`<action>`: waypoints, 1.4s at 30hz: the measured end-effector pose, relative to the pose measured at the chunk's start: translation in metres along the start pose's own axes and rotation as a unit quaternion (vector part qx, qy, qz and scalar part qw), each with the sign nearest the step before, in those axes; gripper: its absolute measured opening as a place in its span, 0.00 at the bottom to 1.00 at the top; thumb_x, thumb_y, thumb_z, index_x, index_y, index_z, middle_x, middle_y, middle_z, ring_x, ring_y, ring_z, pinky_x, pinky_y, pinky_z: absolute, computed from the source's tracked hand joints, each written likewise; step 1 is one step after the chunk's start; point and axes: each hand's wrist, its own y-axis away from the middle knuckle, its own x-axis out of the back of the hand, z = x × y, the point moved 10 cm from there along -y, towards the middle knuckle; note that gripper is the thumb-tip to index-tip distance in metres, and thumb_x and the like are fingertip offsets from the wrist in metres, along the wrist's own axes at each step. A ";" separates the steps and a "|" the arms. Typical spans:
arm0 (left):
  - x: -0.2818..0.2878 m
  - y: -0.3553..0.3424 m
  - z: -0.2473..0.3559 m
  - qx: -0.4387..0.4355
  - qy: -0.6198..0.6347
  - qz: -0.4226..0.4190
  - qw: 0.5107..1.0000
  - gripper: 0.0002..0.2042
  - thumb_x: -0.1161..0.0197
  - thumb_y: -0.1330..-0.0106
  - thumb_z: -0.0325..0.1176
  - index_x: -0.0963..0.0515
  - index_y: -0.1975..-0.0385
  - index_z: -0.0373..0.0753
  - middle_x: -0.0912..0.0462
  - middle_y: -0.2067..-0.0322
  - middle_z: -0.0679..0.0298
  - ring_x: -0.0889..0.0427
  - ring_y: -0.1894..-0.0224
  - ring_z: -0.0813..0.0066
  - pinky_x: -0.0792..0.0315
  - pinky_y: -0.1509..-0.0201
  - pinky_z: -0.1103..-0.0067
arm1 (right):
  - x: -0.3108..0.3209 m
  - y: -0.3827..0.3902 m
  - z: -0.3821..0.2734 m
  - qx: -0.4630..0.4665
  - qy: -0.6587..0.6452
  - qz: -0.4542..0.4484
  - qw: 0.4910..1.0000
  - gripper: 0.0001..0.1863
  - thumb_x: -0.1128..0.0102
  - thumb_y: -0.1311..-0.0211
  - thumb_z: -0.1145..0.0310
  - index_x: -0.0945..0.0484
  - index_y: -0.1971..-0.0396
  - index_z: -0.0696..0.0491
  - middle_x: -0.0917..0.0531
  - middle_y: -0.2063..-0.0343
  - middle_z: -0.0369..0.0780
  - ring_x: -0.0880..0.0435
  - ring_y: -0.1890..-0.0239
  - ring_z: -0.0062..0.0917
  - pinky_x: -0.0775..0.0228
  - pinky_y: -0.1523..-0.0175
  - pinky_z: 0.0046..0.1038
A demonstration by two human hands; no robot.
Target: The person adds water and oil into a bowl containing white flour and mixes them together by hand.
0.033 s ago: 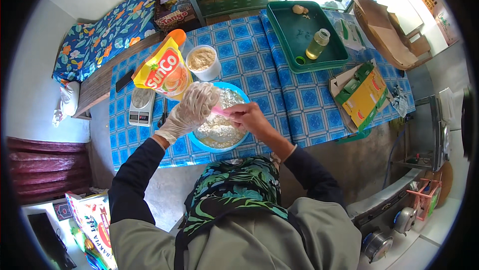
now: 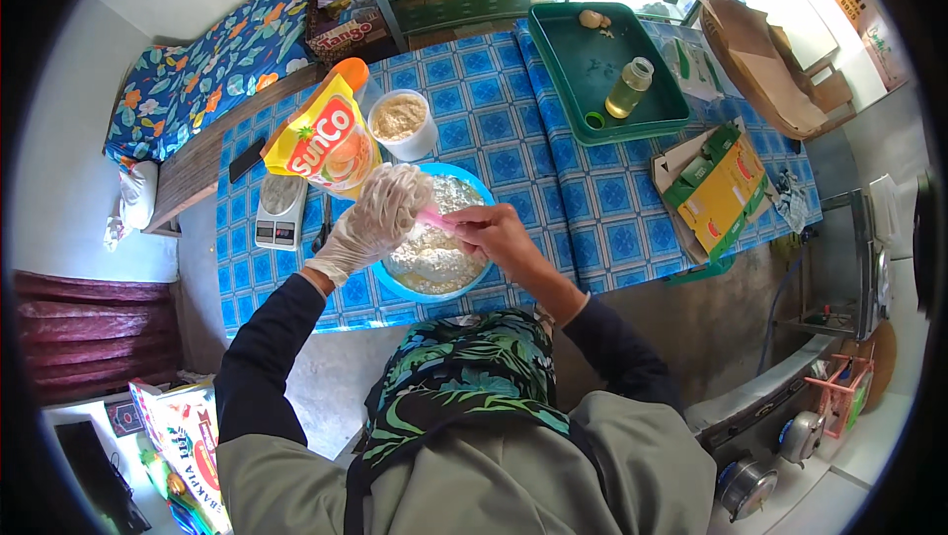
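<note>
- I read right hand (image 2: pixel 486 229): fingers closed on pink tool (image 2: pixel 434 220), above bowl (image 2: pixel 389 284).
- I read gloved left hand (image 2: pixel 388 201): fingers curled at the pink tool's left end; grip, I cannot tell.

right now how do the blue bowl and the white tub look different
The blue bowl is wider; the white tub is narrower. The bowl holds white, powdery material, while the tub holds tan, crumbly material. The left hand and right hand are at the bowl; the tub stands beyond them. Both are round, open-topped and on the patterned tablecloth.
</note>
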 end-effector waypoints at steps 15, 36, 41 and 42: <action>0.002 0.004 -0.007 0.035 -0.013 -0.016 0.999 0.35 0.35 0.45 0.34 0.39 0.35 0.34 0.32 0.42 0.51 0.32 0.36 0.53 0.39 0.29 0.59 | 0.008 0.045 -0.040 0.308 0.468 0.126 0.819 0.27 0.37 0.53 0.77 0.22 0.48 0.55 0.20 0.73 0.40 0.19 0.71 0.32 0.27 0.68 0.34; -0.005 0.006 -0.012 0.043 -0.012 0.012 0.999 0.38 0.32 0.45 0.38 0.40 0.34 0.34 0.34 0.40 0.50 0.34 0.34 0.53 0.42 0.27 0.59 | 0.001 0.037 0.010 -0.133 -0.285 0.048 0.948 0.11 0.41 0.35 0.78 0.16 0.55 0.58 0.19 0.77 0.35 0.27 0.81 0.15 0.42 0.79 0.17; -0.008 0.011 -0.033 0.116 0.137 0.041 0.983 0.47 0.25 0.52 0.40 0.46 0.32 0.37 0.37 0.37 0.49 0.37 0.33 0.49 0.44 0.26 0.58 | 0.028 0.045 -0.009 -0.027 -0.095 0.099 0.990 0.11 0.38 0.39 0.79 0.15 0.57 0.61 0.19 0.78 0.36 0.28 0.80 0.14 0.42 0.77 0.18; -0.009 0.011 -0.035 0.119 0.137 0.040 0.983 0.47 0.25 0.52 0.40 0.46 0.32 0.37 0.37 0.37 0.49 0.37 0.33 0.49 0.44 0.26 0.58 | 0.031 0.046 -0.012 -0.028 -0.096 0.096 0.990 0.11 0.38 0.39 0.79 0.15 0.57 0.61 0.19 0.78 0.36 0.28 0.80 0.14 0.42 0.77 0.18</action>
